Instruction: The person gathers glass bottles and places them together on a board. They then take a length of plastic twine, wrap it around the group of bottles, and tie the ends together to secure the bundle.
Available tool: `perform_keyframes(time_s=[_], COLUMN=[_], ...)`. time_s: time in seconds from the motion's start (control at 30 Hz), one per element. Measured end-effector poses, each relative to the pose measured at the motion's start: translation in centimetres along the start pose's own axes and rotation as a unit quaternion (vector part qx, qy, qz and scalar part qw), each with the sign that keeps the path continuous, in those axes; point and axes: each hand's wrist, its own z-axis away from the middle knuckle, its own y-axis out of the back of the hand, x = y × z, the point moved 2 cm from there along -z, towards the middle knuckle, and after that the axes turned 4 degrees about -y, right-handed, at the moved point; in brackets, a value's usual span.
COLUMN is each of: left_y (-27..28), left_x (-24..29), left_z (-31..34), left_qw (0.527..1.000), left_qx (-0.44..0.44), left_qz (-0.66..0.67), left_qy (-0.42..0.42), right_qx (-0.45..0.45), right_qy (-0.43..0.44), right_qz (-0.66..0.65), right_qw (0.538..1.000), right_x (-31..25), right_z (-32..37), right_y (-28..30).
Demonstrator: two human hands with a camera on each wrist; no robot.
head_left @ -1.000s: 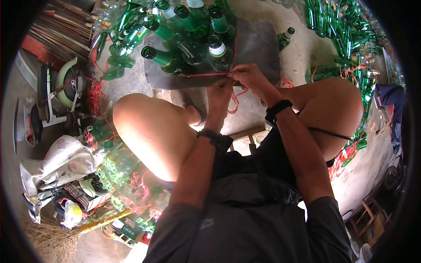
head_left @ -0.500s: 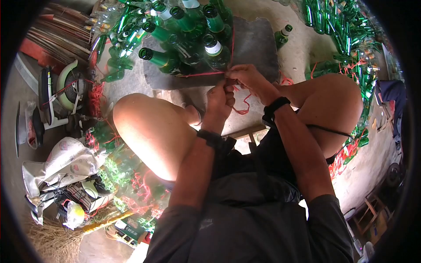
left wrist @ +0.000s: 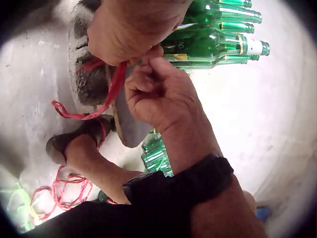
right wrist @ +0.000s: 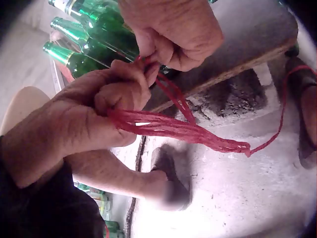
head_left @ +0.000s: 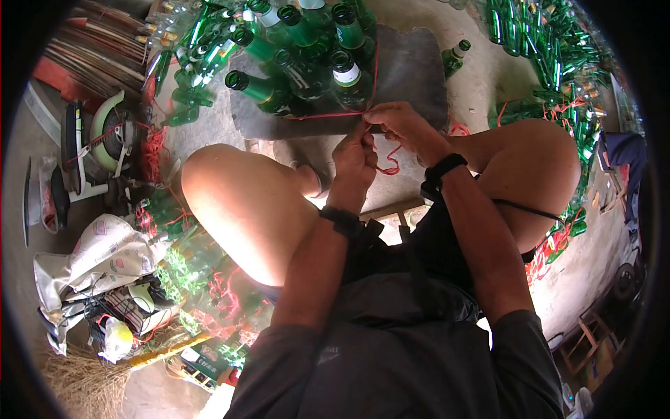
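Green glass bottles (head_left: 262,89) stand bunched on a dark flat slab (head_left: 412,77), with a red plastic string (head_left: 328,115) running along their near side. At the slab's near edge my right hand (head_left: 405,128) pinches the string between thumb and fingertips. Just below it, my left hand (head_left: 354,157) has its fingers curled round the string. A folded bundle of red string (right wrist: 173,131) hangs from the left hand in the right wrist view. Both hands' fingertips meet closely, partly hiding the string between them.
A lone green bottle (head_left: 455,58) stands right of the slab. Piles of green bottles (head_left: 551,42) lie at the far right and far left. My bare knees (head_left: 237,209) flank the hands. A white sack (head_left: 105,255) and loose red string (head_left: 223,300) lie on the left.
My left hand has drawn back slightly toward my body from the right hand, its fingers now curled. My right hand stays near the slab's edge, still pinching the string.
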Motion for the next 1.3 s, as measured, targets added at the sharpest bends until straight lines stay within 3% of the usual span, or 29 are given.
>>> perform_keyframes(time_s=[0.13,0.33,0.53,0.63,0.93,1.3], left_y=[0.3,0.6,0.4,0.5,0.1,0.0], left_x=[-0.3,-0.2,-0.1,-0.4,-0.6,-0.9], left_z=[-0.4,-0.5,0.0,0.1,0.8,0.3], left_qw=[1.0,0.998,0.997,0.994,0.98,0.906], left_qx=[-0.016,-0.002,0.008,0.042,0.022,-0.043], left_qz=[0.003,-0.031,-0.039,-0.025,-0.078,-0.172], left_qy=[-0.023,-0.049,-0.068,-0.101,-0.183,-0.385], right_qx=[0.012,0.009,0.03,-0.012,0.002,0.008], right_qy=[0.029,-0.013,0.006,0.024,0.023,0.007], right_qz=[-0.001,0.011,0.025,-0.021,-0.002,-0.009], right_qw=[0.999,1.0,0.999,0.999,1.0,1.0], right_x=[0.3,0.6,0.6,0.0,-0.7,-0.4], right_z=[-0.2,-0.6,-0.8,0.1,0.8,0.4], right_y=[-0.2,0.4,0.0,-0.3,-0.8,-0.6])
